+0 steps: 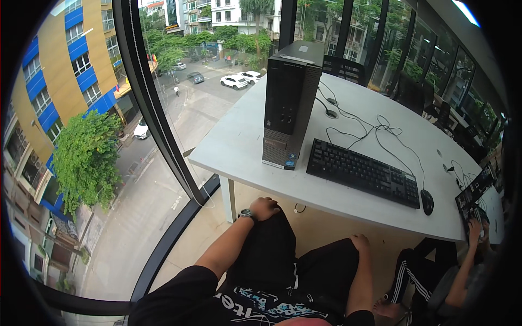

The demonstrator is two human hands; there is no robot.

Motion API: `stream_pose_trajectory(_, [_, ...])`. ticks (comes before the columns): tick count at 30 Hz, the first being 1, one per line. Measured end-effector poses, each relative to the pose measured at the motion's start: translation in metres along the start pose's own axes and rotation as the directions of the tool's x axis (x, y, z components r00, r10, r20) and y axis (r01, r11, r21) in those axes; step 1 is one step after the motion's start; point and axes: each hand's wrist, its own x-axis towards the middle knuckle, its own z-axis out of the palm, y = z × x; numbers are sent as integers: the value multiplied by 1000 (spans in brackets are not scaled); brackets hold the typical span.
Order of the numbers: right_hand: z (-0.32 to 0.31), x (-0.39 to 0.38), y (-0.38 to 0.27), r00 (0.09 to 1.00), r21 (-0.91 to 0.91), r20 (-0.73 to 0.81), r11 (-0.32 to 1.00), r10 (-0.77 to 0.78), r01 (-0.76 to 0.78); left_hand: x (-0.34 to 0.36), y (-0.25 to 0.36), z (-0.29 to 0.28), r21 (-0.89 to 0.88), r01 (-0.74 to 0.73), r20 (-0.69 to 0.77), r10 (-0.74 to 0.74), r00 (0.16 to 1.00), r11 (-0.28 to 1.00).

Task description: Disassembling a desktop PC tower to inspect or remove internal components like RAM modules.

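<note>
The left hand rests loose and empty on one knee; the right hand lies on the other, its grip impossible to tell; on the bench, the tower stands beyond the left and the keyboard beyond the right, best handled with cables slack.

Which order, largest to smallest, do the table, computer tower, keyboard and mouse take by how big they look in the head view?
1. Table
2. Computer tower
3. Keyboard
4. Mouse

No two look alike in size here.
</note>
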Motion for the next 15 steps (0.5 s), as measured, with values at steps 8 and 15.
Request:
stream_pose_trajectory(8, [5, 8, -2, 997, -40, -49, 997, -67, 65, 4, -9, 5, -8, -11, -47, 10, 999, 1000])
stream_pose_trajectory(15, [8, 16, -8, 995, -43, -45, 996, -85, 83, 2, -16, 3, -15, -7, -66, 5, 998, 1000])
